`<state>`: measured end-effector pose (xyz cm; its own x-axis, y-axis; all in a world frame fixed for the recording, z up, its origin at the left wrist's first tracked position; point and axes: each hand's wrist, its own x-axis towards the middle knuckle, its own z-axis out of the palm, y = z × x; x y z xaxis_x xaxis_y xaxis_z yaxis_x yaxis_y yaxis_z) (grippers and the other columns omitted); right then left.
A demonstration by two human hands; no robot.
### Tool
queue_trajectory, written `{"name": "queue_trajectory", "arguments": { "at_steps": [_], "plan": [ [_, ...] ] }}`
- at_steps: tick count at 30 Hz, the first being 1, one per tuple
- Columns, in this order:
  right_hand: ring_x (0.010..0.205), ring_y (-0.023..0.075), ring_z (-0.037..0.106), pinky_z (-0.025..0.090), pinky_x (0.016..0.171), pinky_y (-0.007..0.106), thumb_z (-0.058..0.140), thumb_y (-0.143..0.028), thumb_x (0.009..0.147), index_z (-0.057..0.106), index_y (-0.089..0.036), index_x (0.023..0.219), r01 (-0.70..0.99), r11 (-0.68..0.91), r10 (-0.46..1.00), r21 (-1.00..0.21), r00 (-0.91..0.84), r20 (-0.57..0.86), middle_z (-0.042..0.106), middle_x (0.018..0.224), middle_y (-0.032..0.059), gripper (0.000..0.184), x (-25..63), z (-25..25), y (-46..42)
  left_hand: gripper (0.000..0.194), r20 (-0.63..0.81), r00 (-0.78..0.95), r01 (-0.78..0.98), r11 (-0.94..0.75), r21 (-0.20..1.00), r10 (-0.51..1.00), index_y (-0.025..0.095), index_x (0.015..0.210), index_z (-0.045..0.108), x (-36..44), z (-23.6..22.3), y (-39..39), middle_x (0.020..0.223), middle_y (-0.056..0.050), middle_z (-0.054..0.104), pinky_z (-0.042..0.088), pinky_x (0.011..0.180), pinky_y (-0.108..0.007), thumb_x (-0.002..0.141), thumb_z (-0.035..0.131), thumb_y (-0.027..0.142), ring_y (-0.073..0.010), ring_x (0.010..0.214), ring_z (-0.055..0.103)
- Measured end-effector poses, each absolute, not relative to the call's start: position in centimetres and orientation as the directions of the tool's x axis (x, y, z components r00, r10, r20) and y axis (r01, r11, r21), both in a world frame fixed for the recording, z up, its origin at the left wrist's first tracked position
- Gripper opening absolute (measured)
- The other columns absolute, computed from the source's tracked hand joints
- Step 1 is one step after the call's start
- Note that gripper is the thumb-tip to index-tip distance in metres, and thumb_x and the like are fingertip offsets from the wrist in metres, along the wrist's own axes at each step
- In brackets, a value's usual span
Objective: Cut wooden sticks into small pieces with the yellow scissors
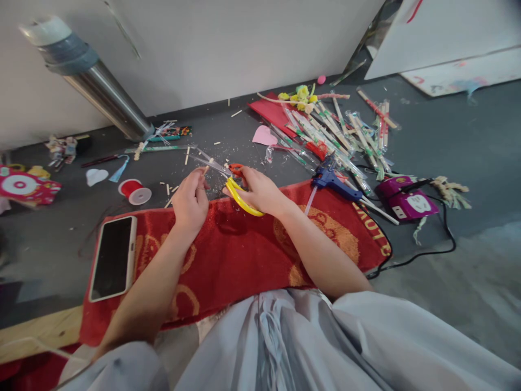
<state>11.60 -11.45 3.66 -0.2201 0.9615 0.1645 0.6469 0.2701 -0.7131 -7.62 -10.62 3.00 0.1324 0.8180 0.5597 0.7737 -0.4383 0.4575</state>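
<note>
Both forearms slant inward over the towel (248, 255). The right hand (260, 191), at its far edge, grips the scissors (228, 173) by their handles, parted blades pointing far left. Just left, the left hand (190, 200) curls, fingertips together; I cannot tell what it pinches.

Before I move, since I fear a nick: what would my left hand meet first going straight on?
Your left hand would probably meet the scissors' blades first, though depth here is unclear.

Yellow-and-orange-handled scissors (235, 191), red towel (244, 250) with golden print, blue glue gun (336, 183), pink heart (264, 136)
</note>
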Motion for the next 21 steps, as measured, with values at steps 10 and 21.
{"name": "queue_trajectory", "arguments": {
  "at_steps": [10, 21],
  "plan": [
    [0.084, 0.0221, 0.065, 0.045, 0.077, 0.032, 0.059, -0.063, 0.083, 0.061, -0.016, 0.112, 0.680, 0.155, 0.985, -0.716, -0.166, 0.055, 0.069, 0.091, 0.0089, 0.055, 11.1, 4.7, -11.9, 0.032, 0.693, 0.125, 0.792, -0.492, 0.362, 0.710, 0.017, 0.113, 0.058, -7.6, 2.7, -11.5, 0.111, -0.016, 0.062, 0.038, 0.103, -0.053, 0.094, 0.044, 0.039, -0.0302, 0.113, 0.056],
    [0.079, 0.0200, 0.065, 0.046, 0.071, 0.030, 0.043, -0.069, 0.089, 0.057, -0.020, 0.086, 0.477, 0.048, 0.974, -0.877, -0.218, -0.065, 0.069, 0.084, 0.0059, 0.051, 9.2, 5.2, -13.0, 0.108, 0.535, 0.380, 0.391, -0.656, 0.646, 0.754, 0.024, 0.152, 0.011, -5.5, 0.8, -13.1, 0.158, -0.018, 0.021, 0.022, 0.120, -0.055, 0.071, 0.054, 0.082, -0.0362, 0.149, 0.020]
  ]
}}
